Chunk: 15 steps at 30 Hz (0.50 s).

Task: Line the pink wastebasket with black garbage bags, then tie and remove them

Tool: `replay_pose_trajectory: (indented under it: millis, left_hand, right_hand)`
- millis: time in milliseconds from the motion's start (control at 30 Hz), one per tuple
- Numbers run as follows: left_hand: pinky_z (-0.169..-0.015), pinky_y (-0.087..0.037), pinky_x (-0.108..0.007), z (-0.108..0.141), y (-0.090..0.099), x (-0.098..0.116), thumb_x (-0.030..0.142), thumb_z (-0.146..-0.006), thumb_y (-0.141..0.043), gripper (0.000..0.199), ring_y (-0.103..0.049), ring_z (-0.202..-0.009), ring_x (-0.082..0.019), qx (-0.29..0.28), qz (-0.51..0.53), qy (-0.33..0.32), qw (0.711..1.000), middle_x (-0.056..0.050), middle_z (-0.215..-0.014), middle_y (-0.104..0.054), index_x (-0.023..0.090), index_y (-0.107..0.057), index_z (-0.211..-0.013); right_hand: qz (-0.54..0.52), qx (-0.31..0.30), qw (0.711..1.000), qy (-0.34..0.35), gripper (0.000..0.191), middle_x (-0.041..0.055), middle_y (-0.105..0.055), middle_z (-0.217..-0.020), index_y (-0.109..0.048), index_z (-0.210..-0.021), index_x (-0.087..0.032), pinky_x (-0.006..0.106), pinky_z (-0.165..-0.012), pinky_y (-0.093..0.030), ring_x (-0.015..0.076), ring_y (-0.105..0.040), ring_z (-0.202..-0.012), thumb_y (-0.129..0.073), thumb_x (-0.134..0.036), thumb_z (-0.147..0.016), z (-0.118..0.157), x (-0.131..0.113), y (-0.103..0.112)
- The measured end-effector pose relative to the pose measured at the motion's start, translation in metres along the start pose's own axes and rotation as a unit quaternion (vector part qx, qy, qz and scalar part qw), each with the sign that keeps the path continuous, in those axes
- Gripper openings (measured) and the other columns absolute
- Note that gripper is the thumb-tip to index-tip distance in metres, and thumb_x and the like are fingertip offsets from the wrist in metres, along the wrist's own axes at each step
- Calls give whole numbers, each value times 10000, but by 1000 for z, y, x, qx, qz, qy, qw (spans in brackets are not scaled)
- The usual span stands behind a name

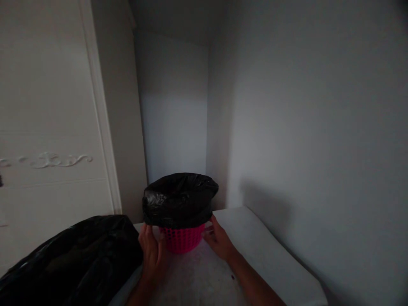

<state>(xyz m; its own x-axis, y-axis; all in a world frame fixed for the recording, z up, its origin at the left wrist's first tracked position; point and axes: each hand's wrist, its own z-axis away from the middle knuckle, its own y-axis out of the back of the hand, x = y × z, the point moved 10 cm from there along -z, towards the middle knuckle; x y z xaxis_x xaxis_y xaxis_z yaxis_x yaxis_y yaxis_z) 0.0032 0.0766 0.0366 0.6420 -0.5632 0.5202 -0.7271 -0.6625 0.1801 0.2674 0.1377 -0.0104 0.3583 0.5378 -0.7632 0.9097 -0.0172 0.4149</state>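
A bright pink basket (183,241) with a lattice of holes stands upright on a white table. Its mouth is lined with a black plastic bag (178,204), the top of which is folded out over the rim and hangs down around the upper wall. My left hand (152,247) is at the left side, fingers closed at the bag's lower edge, beside the basket wall. On the opposite side, my right hand (219,239) has its fingertips at the bag's lower right edge, with the other fingers near the basket. Dim light partly hides the fingertips.
Another large black plastic bag (79,259) lies at the lower left, beside my left forearm. The white table (264,255) runs along a grey wall (318,140) on the right. A white cabinet (54,93) with raised ornament stands left. A small dark speck (232,277) lies near my right forearm.
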Motion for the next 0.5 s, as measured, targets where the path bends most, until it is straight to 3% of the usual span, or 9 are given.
replay_pose_trajectory:
  millis: [167,333,500]
  left_hand:
    - [-1322,-181,-543,-32,7,40,286,-1053,-479,768,-167,-1644,-293,1,-34,-116,993,-105,-1804,-144,286,-85,-1712]
    - [-1289,-234,-544,-61,11,64,230,-1062,-437,683,-231,-1626,-307,8,-40,-140,989,-143,-1773,-238,273,-192,-1698]
    - [-1248,-271,-575,-71,18,72,187,-1053,-437,633,-324,-1588,-331,24,-73,-163,984,-182,-1718,-352,274,-289,-1662]
  right_hand:
    - [99,21,995,16,820,169,-636,-1468,-167,-1673,-292,439,-847,-624,255,-759,-959,-597,-405,-983,5,-11,6]
    - [166,56,984,25,758,130,-734,-1261,-189,-1675,-261,420,-821,-635,228,-761,-796,-527,-334,-1001,8,-15,11]
    - [204,95,970,91,736,155,-643,-1432,-175,-1671,-263,408,-835,-648,221,-769,-866,-497,-290,-1010,11,-26,11]
